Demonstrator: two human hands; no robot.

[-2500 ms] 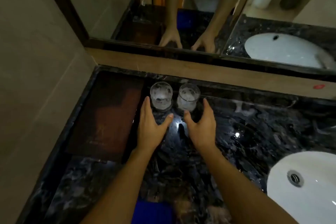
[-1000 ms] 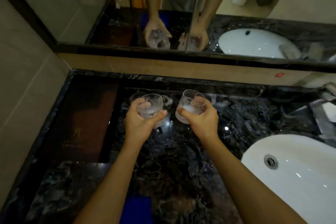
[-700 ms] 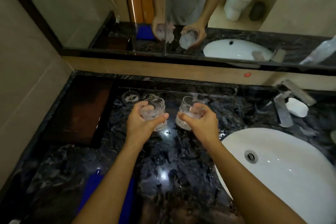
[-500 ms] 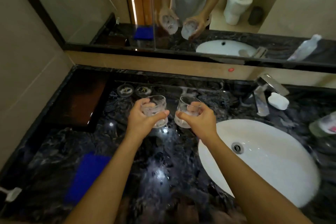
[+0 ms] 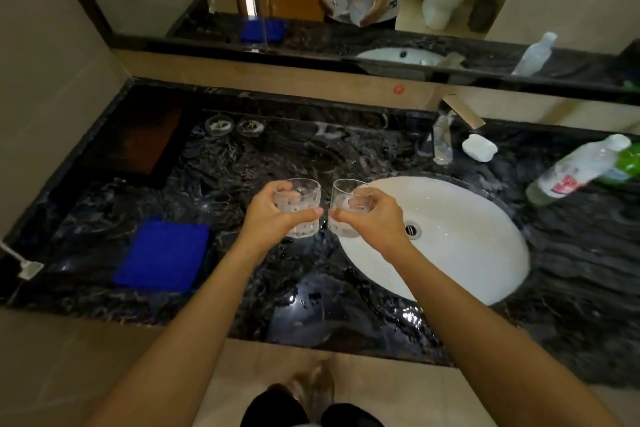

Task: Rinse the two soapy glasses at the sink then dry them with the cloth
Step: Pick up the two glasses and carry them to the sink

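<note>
Left hand: the left hand grips the left glass, with the fingers curled round its far side and the thumb across its near side.
Left glass: upright, cloudy with suds, held above the dark marble countertop just left of the sink's left rim.
Right hand: the right hand grips the right glass in the same way, thumb in front and fingers behind.
Right glass: upright, whitish inside, held over the left rim of the sink; the two glasses are just beside each other, though I cannot tell whether they touch.
Sink: a white oval basin set in the right half of the countertop, with its drain beside the right hand.
Cloth: the blue cloth lies folded flat near the front-left corner of the countertop, well apart from the hands.
Tap: the faucet stands at the back edge, behind the sink.
Soap: a white bar sits just right of the faucet.
Bottle: a clear bottle stands toward the right edge.
Coasters: two round coasters lie by the back edge, on the left.
</note>
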